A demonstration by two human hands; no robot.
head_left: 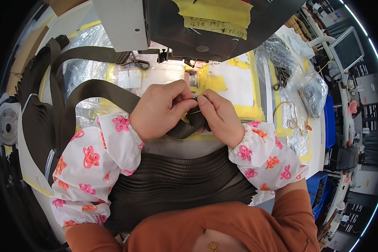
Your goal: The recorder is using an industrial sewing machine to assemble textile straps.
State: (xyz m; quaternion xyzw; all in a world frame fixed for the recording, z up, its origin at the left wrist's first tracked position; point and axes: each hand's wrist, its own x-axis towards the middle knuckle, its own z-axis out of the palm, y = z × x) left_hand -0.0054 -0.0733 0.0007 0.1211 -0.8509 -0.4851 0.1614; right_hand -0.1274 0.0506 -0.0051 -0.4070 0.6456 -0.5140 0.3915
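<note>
My left hand (161, 109) and my right hand (222, 115) meet in front of the sewing machine head (197, 29). Both are closed, with thumbs and fingertips pinching a folded end of dark olive webbing strap (101, 89). A thin metallic edge shows at the fold, but my fingers hide most of it. From my left hand the strap loops away to the left. Another length of strap runs above it to a metal snap hook (141, 63) beside the machine. Across my lap lies a broad layered stack of dark webbing (176, 178).
A tied bundle of straps (33, 122) hangs at the left, near a small white fan (7, 119). Yellow tape (245, 111) and clear plastic sheeting cover the worktable. To the right are a yellow cord (290, 122), blue bins (329, 122) and a monitor (347, 49).
</note>
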